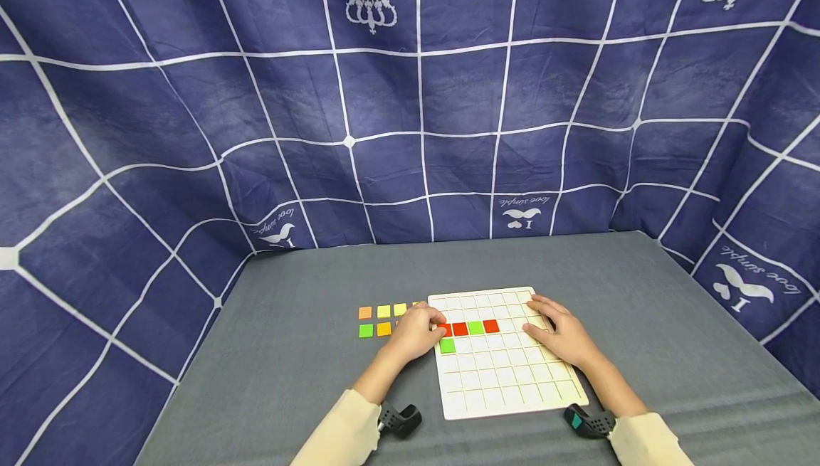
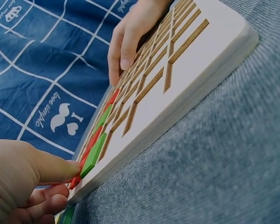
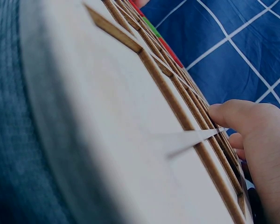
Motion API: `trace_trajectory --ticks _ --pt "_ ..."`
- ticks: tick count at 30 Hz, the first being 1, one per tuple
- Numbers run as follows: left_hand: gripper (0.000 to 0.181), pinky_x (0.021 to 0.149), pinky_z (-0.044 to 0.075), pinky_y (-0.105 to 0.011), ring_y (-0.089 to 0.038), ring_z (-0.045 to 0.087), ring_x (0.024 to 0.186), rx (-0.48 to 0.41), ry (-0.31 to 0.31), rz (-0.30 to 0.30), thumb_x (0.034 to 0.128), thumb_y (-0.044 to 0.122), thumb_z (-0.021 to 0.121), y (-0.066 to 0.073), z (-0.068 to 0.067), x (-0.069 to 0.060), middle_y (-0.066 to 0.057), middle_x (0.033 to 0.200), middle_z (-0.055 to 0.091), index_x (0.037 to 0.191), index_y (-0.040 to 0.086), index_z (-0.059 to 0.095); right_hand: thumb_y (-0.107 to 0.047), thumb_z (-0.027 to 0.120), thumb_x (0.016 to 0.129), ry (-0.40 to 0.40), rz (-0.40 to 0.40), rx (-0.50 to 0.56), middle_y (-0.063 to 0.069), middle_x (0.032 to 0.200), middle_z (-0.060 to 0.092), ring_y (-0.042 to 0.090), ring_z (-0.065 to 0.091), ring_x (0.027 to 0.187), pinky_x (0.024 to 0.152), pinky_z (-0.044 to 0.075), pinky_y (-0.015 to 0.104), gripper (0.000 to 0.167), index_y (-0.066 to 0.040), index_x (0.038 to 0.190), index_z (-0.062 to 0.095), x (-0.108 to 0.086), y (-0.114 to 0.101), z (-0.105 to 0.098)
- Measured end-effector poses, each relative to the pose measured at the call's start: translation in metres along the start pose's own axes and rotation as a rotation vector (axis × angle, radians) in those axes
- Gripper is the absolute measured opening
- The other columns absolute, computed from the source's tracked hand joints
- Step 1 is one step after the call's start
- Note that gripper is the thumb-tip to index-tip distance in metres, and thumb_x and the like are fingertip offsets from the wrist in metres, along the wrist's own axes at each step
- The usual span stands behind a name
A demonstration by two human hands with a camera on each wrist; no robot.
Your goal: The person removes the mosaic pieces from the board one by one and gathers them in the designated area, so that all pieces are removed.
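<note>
A white grid board (image 1: 493, 379) lies on the table with a row of red and green square tiles across it. At the left end of that row my left hand (image 1: 415, 332) pinches a red tile (image 2: 75, 182) between thumb and fingers, low over the board's edge. Just below it sits a green tile (image 1: 447, 346). Further right in the row are another red tile (image 1: 460, 329), a green one (image 1: 475, 328) and a red one (image 1: 490, 326). My right hand (image 1: 564, 334) rests on the board's right side, thumb on the grid and fingers loosely extended.
Left of the board, loose tiles lie in two rows on the grey table (image 1: 288, 366): orange (image 1: 365, 313), yellow (image 1: 384, 311), green (image 1: 366, 331) and amber (image 1: 384, 329) ones among them. My left hand partly covers these rows. A blue checked curtain (image 1: 461, 96) surrounds the table's back and sides.
</note>
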State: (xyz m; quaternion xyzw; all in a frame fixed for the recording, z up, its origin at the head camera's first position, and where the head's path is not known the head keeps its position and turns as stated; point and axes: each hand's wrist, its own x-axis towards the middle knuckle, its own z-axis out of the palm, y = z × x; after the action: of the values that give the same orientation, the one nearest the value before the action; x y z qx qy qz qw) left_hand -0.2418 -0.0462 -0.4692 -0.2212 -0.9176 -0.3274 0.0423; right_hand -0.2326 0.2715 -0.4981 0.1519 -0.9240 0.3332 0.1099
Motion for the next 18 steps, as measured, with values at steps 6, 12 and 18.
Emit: trace_trajectory --ticks 6,12,18 --pt "0.006 0.068 0.043 -0.026 -0.010 0.050 0.075 0.002 0.002 -0.013 0.0843 0.014 0.075 0.0015 -0.0002 -0.0004 0.003 0.084 0.055 0.089 0.010 0.073 -0.033 0.069 0.090 -0.001 -0.001 0.005 0.021 0.143 0.045 0.045 0.038 0.132 0.101 0.030 0.062 0.056 0.002 0.132 0.056 -0.0002 0.0007 0.0003" --pt "0.006 0.065 0.042 -0.024 -0.008 0.049 0.071 -0.022 0.026 -0.013 0.0840 0.014 0.074 0.0015 0.0005 0.0005 0.004 0.079 0.052 0.085 0.011 0.070 -0.032 0.070 0.090 0.003 -0.002 0.007 0.021 0.143 0.046 0.045 0.038 0.131 0.101 0.031 0.062 0.055 0.002 0.132 0.057 0.0003 0.0007 0.0006" --pt "0.004 0.064 0.043 -0.022 -0.006 0.052 0.067 -0.099 0.035 -0.013 0.0845 0.008 0.071 0.0023 -0.0009 0.0013 0.006 0.074 0.056 0.083 0.009 0.067 -0.031 0.070 0.090 0.011 -0.011 0.013 0.021 0.142 0.046 0.045 0.039 0.131 0.101 0.031 0.062 0.055 0.002 0.132 0.057 0.0002 0.0023 0.0017"
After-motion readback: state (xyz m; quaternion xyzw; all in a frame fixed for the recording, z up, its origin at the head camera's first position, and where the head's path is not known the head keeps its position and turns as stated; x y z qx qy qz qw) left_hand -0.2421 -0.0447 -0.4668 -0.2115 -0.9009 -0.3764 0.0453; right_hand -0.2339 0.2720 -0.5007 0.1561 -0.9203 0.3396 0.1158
